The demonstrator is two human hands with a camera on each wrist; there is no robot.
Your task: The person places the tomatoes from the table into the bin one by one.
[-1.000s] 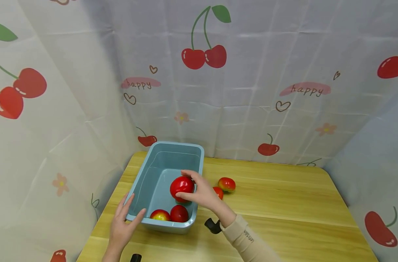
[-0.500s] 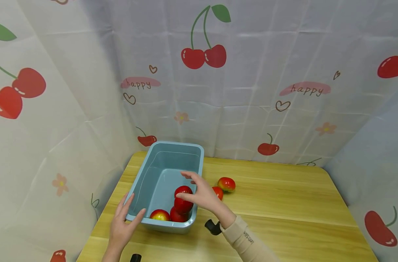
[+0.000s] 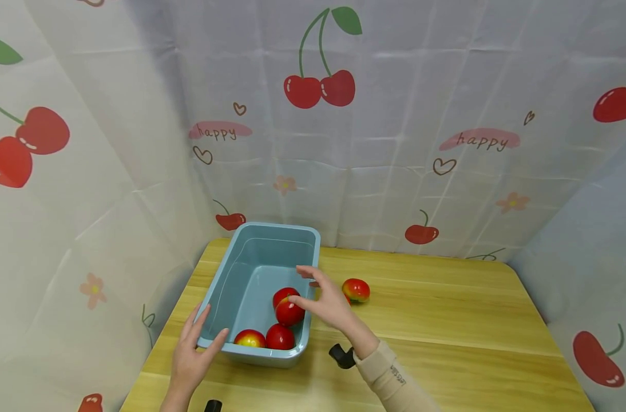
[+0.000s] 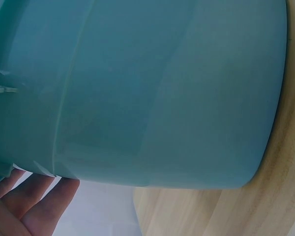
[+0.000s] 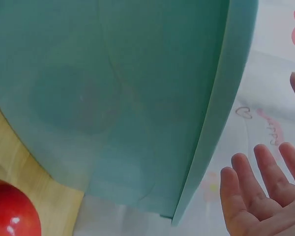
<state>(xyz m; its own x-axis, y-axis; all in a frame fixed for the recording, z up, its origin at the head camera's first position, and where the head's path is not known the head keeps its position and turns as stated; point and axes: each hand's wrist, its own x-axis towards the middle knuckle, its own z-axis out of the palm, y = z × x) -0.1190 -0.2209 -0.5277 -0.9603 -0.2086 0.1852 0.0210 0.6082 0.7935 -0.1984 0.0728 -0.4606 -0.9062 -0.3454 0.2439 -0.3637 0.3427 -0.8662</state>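
The right hand (image 3: 327, 302), fingers spread and holding nothing, hovers over the blue bin's (image 3: 225, 286) right rim; the red apple (image 3: 289, 311) lies inside at its nine o'clock. The left hand (image 3: 191, 357) rests open-fingered on the bin's near-left corner.

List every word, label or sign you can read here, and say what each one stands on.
"happy" on a pink smear, printed on the cherry-patterned curtain, left of the big cherry pair.
"happy" again on the same curtain, to the right.
Small dark lettering on the cuff of the beige sleeve: too small to read.
Nothing readable on the blue tub or the apples.
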